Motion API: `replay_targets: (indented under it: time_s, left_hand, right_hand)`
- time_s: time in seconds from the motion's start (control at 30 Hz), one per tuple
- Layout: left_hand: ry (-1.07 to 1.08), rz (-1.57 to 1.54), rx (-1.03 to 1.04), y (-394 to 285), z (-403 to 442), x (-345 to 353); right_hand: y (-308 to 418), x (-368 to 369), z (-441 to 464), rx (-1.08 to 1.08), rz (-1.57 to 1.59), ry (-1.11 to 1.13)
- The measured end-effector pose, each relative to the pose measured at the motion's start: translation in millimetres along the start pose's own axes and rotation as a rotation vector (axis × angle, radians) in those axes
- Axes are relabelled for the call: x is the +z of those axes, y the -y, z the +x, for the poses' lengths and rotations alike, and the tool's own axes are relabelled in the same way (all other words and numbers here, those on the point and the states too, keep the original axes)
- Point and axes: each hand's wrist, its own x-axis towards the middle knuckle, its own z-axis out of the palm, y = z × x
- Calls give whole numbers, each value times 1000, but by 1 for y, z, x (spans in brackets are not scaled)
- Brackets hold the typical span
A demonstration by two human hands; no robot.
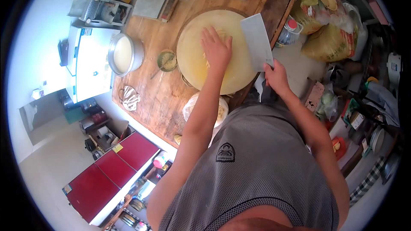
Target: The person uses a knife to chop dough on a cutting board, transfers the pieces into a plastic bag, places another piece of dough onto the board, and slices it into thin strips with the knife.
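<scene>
A round, pale yellow board (239,77) lies on the wooden table (150,90). My left hand (217,50) is spread palm down near the middle of the board, with its fingers apart. Yellow shreds (206,60) show beside and partly under it; what lies beneath the palm is hidden. My right hand (277,77) grips a wide cleaver (257,40) at its handle end, by the board's right edge. The cleaver's broad blade points away from me and overlaps the board's right rim.
Left of the board are a small green bowl (167,60), a large metal pot (124,54) and a crumpled cloth (129,98). A bag-lined bowl (220,110) sits near my left forearm. Beyond the table's right edge stand a red-capped bottle (289,33) and yellow sacks (329,42).
</scene>
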Motion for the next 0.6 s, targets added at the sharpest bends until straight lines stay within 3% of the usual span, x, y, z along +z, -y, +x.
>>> replay_targets:
  time_s: [0.2, 0.27, 0.37, 0.43, 0.6]
  left_hand:
    - [-15, 39, 71, 8, -10, 11]
    - [-25, -18, 72, 5, -7, 3]
    - [79, -45, 57, -13, -5, -25]
    - [92, 176, 40, -19, -6, -26]
    - [64, 139, 51, 8, -5, 12]
  right_hand:
    - [2, 0, 17, -37, -195, -44]
    - [-6, 0, 25, -253, -499, -149]
    - [16, -1, 18, -208, -595, -120]
    - [18, -1, 18, -218, -628, -111]
    - [21, 1, 20, -232, -704, -89]
